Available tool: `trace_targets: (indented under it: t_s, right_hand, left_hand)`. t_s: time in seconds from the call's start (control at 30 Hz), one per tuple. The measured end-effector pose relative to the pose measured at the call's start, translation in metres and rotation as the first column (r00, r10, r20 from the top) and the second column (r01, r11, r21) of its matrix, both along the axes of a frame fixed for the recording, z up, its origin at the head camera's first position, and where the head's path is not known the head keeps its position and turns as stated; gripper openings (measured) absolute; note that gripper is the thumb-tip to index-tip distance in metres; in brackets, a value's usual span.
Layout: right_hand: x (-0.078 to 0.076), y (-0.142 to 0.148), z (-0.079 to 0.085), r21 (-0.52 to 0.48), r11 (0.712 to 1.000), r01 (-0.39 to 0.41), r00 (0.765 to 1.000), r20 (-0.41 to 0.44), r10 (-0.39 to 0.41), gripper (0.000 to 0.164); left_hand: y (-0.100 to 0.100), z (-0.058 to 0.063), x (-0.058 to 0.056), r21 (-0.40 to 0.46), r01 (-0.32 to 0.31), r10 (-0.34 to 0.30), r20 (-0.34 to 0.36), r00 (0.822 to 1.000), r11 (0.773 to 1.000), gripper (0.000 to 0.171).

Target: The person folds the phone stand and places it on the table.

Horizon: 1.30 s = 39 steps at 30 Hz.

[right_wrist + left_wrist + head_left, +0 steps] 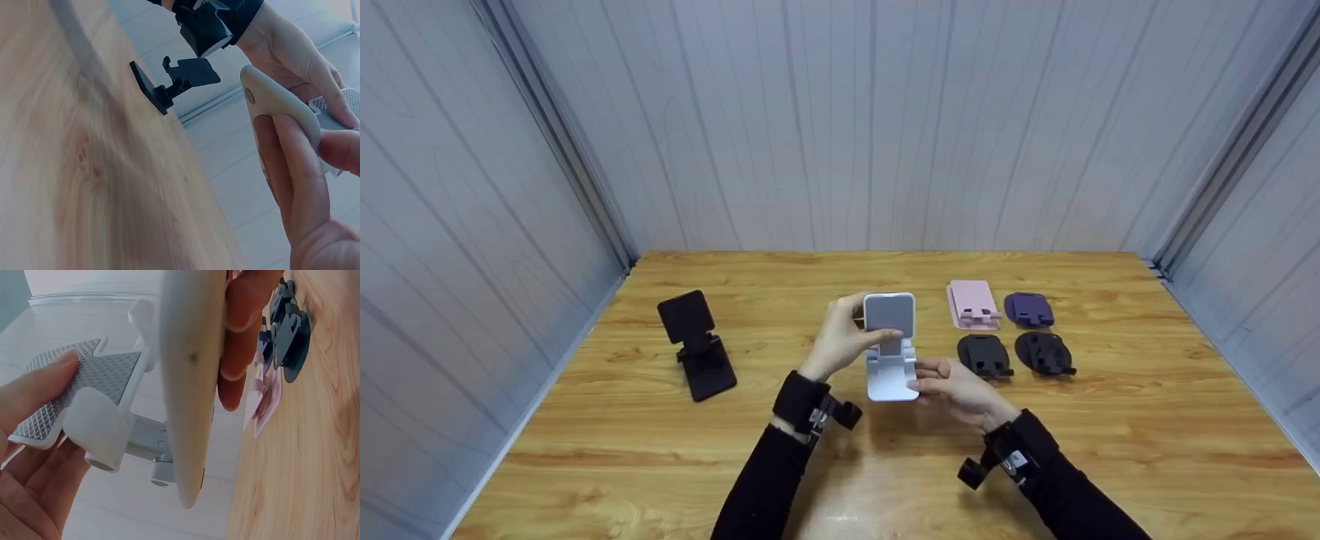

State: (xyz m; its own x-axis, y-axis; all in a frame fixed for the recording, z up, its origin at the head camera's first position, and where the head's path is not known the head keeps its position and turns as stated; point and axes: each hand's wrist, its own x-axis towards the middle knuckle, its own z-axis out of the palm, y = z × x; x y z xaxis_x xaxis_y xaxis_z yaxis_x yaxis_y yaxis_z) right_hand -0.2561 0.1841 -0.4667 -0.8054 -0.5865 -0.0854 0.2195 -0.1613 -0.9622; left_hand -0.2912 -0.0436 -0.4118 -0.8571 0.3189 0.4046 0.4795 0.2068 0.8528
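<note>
White plastic folding stand (892,366): my L grip (840,341) pinches its grey-padded upper plate (889,311), R grip (960,390) pinches base (891,385). Prob. light, stiff, smooth; hold by edges.

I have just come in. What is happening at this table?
A person holds an unfolded white stand above the table: the left hand grips its upper plate, the right hand its base. An unfolded black stand rests on the left; on the right lie a pink stand, a purple stand and two dark stands, folded.
</note>
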Motion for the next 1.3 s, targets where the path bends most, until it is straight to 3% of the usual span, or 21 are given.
trace_targets:
  t_s: [0.17, 0.37, 0.63, 0.77, 0.9, 1.0, 1.13, 1.2, 1.3]
  right_hand:
    - [0.002, -0.002, 0.001, -0.008, 1.0, -0.006, 1.0, 0.001, 0.006, 0.05]
    - [0.004, -0.003, 0.006, 0.003, 1.0, 0.0, 1.0, 0.012, 0.0, 0.054]
    - [0.003, 0.002, 0.01, 0.011, 0.999, 0.037, 0.999, 0.021, -0.037, 0.056]
    - [0.001, 0.005, 0.009, 0.014, 0.998, 0.068, 0.997, 0.041, -0.069, 0.058]
    - [-0.002, 0.006, 0.008, 0.007, 0.997, 0.075, 0.996, 0.039, -0.075, 0.06]
    - [-0.003, 0.009, 0.01, -0.004, 0.996, 0.085, 0.995, 0.047, -0.085, 0.062]
    - [-0.004, 0.016, 0.015, -0.05, 0.992, 0.114, 0.992, 0.062, -0.111, 0.064]
    - [-0.005, 0.019, 0.017, -0.078, 0.989, 0.126, 0.991, 0.052, -0.122, 0.065]
    - [-0.007, 0.025, 0.018, -0.111, 0.985, 0.134, 0.991, 0.022, -0.133, 0.066]
  left_hand:
    - [0.0, -0.001, -0.001, -0.009, -0.02, 0.019, -0.089, 0.996, 1.0, 0.038]
    - [0.003, -0.004, -0.003, 0.004, -0.077, 0.076, -0.248, 0.966, 0.997, 0.027]
    - [0.007, -0.001, -0.001, 0.079, 0.003, 0.016, -0.237, 0.971, 0.997, 0.046]
    - [0.007, 0.004, 0.001, 0.184, -0.017, 0.065, -0.255, 0.965, 0.983, 0.029]
    - [0.005, 0.006, 0.002, 0.216, -0.033, 0.09, -0.261, 0.961, 0.976, 0.013]
    - [0.004, 0.008, 0.002, 0.186, -0.012, 0.059, -0.252, 0.966, 0.983, 0.011]
    - [0.006, 0.01, 0.005, 0.105, 0.089, -0.059, -0.264, 0.963, 0.991, 0.01]
    - [0.009, 0.009, 0.006, 0.052, 0.138, -0.117, -0.3, 0.947, 0.989, 0.01]
    - [0.012, 0.005, 0.005, -0.017, 0.177, -0.17, -0.38, 0.909, 0.984, 0.01]
